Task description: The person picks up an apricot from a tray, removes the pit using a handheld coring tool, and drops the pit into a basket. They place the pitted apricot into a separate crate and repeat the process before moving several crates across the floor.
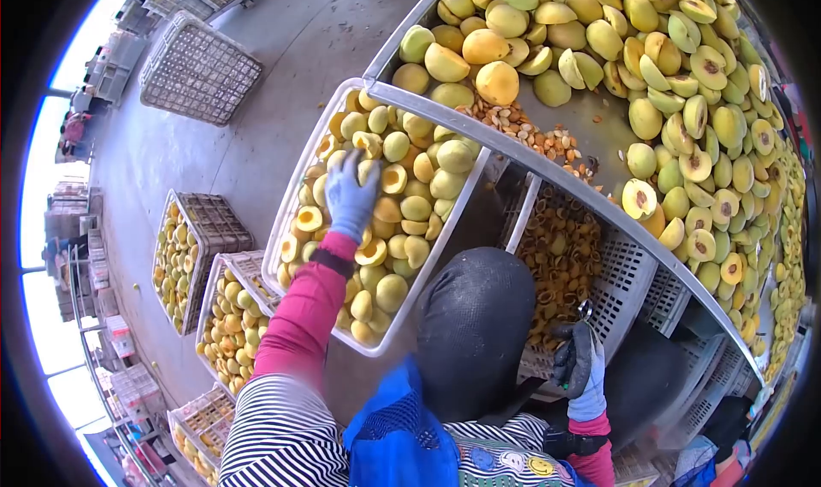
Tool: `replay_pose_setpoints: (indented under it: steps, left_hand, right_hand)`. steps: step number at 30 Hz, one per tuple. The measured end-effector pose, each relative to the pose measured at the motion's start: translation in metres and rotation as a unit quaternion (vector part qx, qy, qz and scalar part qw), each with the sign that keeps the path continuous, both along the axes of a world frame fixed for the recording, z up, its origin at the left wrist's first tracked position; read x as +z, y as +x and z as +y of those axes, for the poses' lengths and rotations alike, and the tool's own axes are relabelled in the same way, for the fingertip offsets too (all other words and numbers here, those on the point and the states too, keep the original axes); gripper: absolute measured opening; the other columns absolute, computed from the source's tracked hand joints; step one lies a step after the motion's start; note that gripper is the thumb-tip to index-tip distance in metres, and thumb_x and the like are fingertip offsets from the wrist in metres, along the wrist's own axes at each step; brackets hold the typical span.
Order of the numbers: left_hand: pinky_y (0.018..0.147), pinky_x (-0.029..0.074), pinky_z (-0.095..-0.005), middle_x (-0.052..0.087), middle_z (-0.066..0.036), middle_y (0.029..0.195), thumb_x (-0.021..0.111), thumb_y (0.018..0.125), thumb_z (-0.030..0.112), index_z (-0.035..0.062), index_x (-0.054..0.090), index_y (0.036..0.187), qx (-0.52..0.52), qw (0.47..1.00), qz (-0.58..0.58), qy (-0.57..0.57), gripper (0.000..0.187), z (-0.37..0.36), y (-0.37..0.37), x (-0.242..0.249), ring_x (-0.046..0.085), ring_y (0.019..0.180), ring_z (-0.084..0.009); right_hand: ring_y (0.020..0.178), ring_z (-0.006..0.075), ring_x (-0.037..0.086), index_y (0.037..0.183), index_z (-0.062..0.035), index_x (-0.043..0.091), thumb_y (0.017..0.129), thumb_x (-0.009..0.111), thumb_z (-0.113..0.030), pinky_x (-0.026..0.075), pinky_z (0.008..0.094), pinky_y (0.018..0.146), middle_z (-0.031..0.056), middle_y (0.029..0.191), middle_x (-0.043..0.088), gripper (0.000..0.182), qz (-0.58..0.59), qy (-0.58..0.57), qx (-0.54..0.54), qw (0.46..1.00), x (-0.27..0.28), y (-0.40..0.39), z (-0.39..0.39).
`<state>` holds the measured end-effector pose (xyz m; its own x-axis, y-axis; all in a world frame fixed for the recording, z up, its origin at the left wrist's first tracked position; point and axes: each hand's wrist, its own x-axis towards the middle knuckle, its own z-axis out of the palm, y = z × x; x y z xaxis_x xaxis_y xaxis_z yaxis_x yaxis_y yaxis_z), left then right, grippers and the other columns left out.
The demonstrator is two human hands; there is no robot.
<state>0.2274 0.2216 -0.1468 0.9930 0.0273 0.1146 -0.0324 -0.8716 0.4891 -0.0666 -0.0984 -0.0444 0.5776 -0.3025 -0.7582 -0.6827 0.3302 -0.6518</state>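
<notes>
My left hand [351,198], in a light blue glove, reaches over a white crate [275,230] filled with yellow-green peach halves [394,179]. Its fingers are apart and rest on the fruit near the crate's far side; I cannot see anything gripped in them. My right hand [579,363] wears a dark-coated glove and is closed around a small metal spoon-like tool [585,309], whose rounded shiny end points up. That hand hovers beside a lower crate of brown peach pits [560,256]. The tool's handle is mostly hidden in the fist.
A metal-edged table [522,153] heaped with cut peaches [684,128] runs along the right, with loose seeds [530,132] near its edge. Fruit-filled crates [214,226] stand on the floor to the left, and a grey crate [201,70] lies farther off. A co-worker's sleeve shows at bottom right.
</notes>
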Motion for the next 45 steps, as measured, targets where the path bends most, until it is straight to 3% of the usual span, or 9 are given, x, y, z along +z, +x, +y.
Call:
replay_pose_setpoints:
  steps: [6, 8, 16, 20, 22, 26, 30, 36, 45]
  left_hand:
    - [0.09, 0.044, -0.044, 0.054, -0.017, 0.124, 0.066, 0.079, 0.042, 0.013, 0.051, 0.125, -0.031, 0.982, 0.052, 0.177, 0.057, -0.011, 0.06, -0.01, 0.054, 0.111, -0.0332]
    - [0.087, 0.046, -0.044, 0.055, -0.017, 0.122, 0.065, 0.079, 0.038, 0.0138, 0.052, 0.121, 0.027, 0.995, 0.094, -0.002, 0.051, 0.005, 0.083, -0.019, 0.057, 0.107, -0.0317]
    - [0.086, 0.048, -0.0427, 0.057, -0.014, 0.118, 0.068, 0.075, 0.037, 0.0167, 0.05, 0.119, -0.01, 0.978, 0.135, 0.159, 0.052, -0.008, 0.074, -0.008, 0.058, 0.105, -0.032]
    - [0.08, 0.05, -0.0345, 0.065, -0.01, 0.099, 0.073, 0.074, 0.024, 0.0065, 0.058, 0.104, -0.003, 0.984, -0.022, -0.177, 0.037, -0.016, 0.067, -0.013, 0.064, 0.087, -0.0247]
    - [0.078, 0.05, -0.0311, 0.064, -0.011, 0.097, 0.068, 0.081, 0.017, 0.0072, 0.06, 0.106, -0.068, 0.835, 0.03, -0.545, 0.028, -0.043, 0.03, -0.013, 0.062, 0.083, -0.0206]
    - [0.085, 0.047, -0.0362, 0.059, -0.014, 0.113, 0.063, 0.085, 0.027, 0.0119, 0.064, 0.108, -0.063, 0.991, 0.05, -0.108, 0.028, -0.03, -0.006, -0.026, 0.057, 0.098, -0.0275]
    - [0.093, 0.04, -0.0456, 0.051, -0.018, 0.128, 0.054, 0.088, 0.039, 0.0067, 0.055, 0.125, -0.13, 0.947, -0.088, 0.279, 0.048, -0.044, -0.026, 0.01, 0.05, 0.113, -0.0341]
    - [0.112, 0.011, -0.0504, 0.023, -0.017, 0.148, 0.049, 0.085, 0.056, 0.0037, 0.023, 0.145, -0.18, 0.967, -0.023, 0.179, 0.084, -0.058, -0.045, -0.044, 0.016, 0.137, -0.0384]
    - [0.1, 0.034, -0.0478, 0.044, -0.018, 0.132, 0.064, 0.076, 0.034, 0.0135, 0.047, 0.131, -0.152, 0.984, -0.069, 0.061, 0.061, -0.116, -0.017, 0.001, 0.041, 0.122, -0.035]
  right_hand:
    - [0.034, 0.0147, 0.046, 0.095, -0.0009, 0.058, 0.097, 0.044, -0.038, 0.036, 0.0256, 0.031, 0.005, 0.052, 0.051, 0.039, -0.004, 0.012, -0.055, 0.998, -0.011, 0.002, -0.005]
    - [0.037, 0.0139, 0.048, 0.096, -0.0013, 0.059, 0.097, 0.044, -0.037, 0.038, 0.025, 0.035, 0.0045, 0.054, 0.052, 0.039, -0.022, 0.028, -0.056, 0.998, -0.008, 0.002, -0.005]
    - [0.037, 0.0134, 0.043, 0.096, -0.003, 0.058, 0.09, 0.052, -0.05, 0.035, 0.0272, 0.032, 0.0032, 0.056, 0.046, 0.048, 0.0, -0.043, -0.05, 0.998, -0.04, -0.024, -0.024]
    - [0.036, 0.013, 0.042, 0.096, -0.0032, 0.058, 0.09, 0.052, -0.05, 0.035, 0.0271, 0.032, 0.0028, 0.055, 0.045, 0.048, -0.096, -0.149, 0.007, 0.984, -0.056, -0.038, -0.029]
    - [0.036, 0.0129, 0.042, 0.096, -0.0032, 0.058, 0.09, 0.052, -0.05, 0.035, 0.0272, 0.032, 0.0027, 0.055, 0.045, 0.047, -0.095, -0.144, -0.002, 0.985, -0.054, -0.036, -0.03]
    - [0.035, 0.0125, 0.041, 0.097, -0.0027, 0.058, 0.09, 0.052, -0.05, 0.034, 0.0264, 0.031, 0.0026, 0.054, 0.045, 0.048, -0.02, -0.043, -0.068, 0.997, -0.05, -0.03, -0.029]
    - [0.035, 0.0123, 0.041, 0.097, -0.0025, 0.058, 0.09, 0.051, -0.051, 0.034, 0.0256, 0.031, 0.0024, 0.055, 0.044, 0.05, -0.004, -0.031, -0.057, 0.998, -0.023, -0.013, -0.019]
    - [0.036, 0.012, 0.042, 0.097, -0.0034, 0.058, 0.091, 0.051, -0.051, 0.034, 0.0258, 0.031, 0.002, 0.056, 0.045, 0.048, 0.035, -0.003, -0.084, 0.996, -0.038, -0.007, -0.012]
    - [0.034, 0.0122, 0.041, 0.097, -0.0034, 0.058, 0.096, 0.042, -0.041, 0.033, 0.0245, 0.031, 0.0022, 0.054, 0.043, 0.041, 0.032, -0.042, -0.013, 0.999, -0.01, 0.005, -0.003]
